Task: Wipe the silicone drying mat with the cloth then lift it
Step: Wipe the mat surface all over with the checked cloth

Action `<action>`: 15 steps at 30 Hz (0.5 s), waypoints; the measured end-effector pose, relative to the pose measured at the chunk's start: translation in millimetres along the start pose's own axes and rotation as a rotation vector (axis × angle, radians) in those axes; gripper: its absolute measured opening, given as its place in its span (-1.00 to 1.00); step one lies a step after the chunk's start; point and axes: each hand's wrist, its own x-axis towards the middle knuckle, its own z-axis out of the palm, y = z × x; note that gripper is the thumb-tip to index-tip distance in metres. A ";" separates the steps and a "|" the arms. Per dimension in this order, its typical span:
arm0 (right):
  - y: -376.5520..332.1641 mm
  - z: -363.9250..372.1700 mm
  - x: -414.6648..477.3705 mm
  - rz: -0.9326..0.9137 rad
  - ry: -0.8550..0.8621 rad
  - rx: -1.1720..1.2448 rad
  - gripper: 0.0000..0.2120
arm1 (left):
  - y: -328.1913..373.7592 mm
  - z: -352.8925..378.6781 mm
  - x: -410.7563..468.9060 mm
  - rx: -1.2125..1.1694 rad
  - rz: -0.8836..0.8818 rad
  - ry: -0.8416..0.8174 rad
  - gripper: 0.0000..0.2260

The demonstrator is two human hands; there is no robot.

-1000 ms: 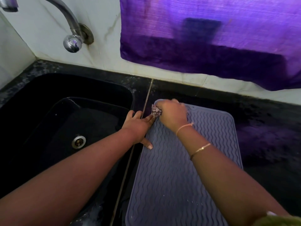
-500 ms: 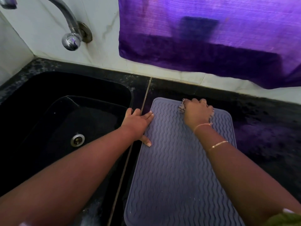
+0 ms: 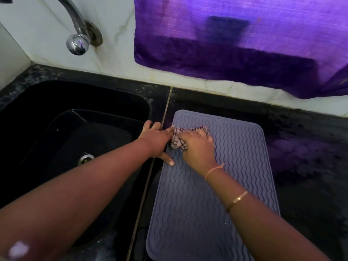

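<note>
Nearest, the grey silicone drying mat (image 3: 188,213) lies flat on the black countertop (image 3: 310,166) just right of the sink (image 3: 94,97). Its near end is cut off by the frame and the right forearm hides part of it. Toward its far end, the left hand (image 3: 156,140) lies flat with fingers stretched, pressing the mat's sink-side edge. Touching it, the right hand (image 3: 197,147) bunches a checked cloth (image 3: 178,141) against the mat, its curled fingers hiding part of the cloth. Behind the sink, the faucet (image 3: 78,34) is cut off above.
</note>
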 end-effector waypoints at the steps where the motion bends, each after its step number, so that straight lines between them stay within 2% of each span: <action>1: 2.5 -6.1 1.1 -0.001 -0.010 0.051 -0.56 | -3.3 -3.7 1.0 -0.047 0.019 -0.011 -0.03; 4: 16.1 -20.1 36.6 0.058 0.057 0.205 -0.68 | -26.8 -12.4 18.5 -0.215 0.003 0.098 -0.35; 6: 21.0 -26.8 63.2 0.147 0.088 0.308 -0.64 | -42.2 -18.3 34.6 -0.256 -0.045 0.216 -0.46; 8: 16.0 -23.9 75.1 0.212 0.012 0.346 -0.61 | -44.1 -25.1 46.5 -0.232 -0.043 0.215 -0.37; 10: 8.1 -12.0 74.7 0.159 -0.050 0.178 -0.60 | -40.6 -27.7 57.5 -0.176 -0.025 0.161 -0.29; 12: 3.0 -0.5 66.6 0.100 -0.036 0.015 -0.54 | -42.7 -23.0 70.9 -0.135 -0.052 0.081 -0.27; 15: 1.7 8.9 46.5 0.045 0.010 -0.022 -0.50 | -48.6 -18.9 76.6 0.000 -0.063 0.032 -0.29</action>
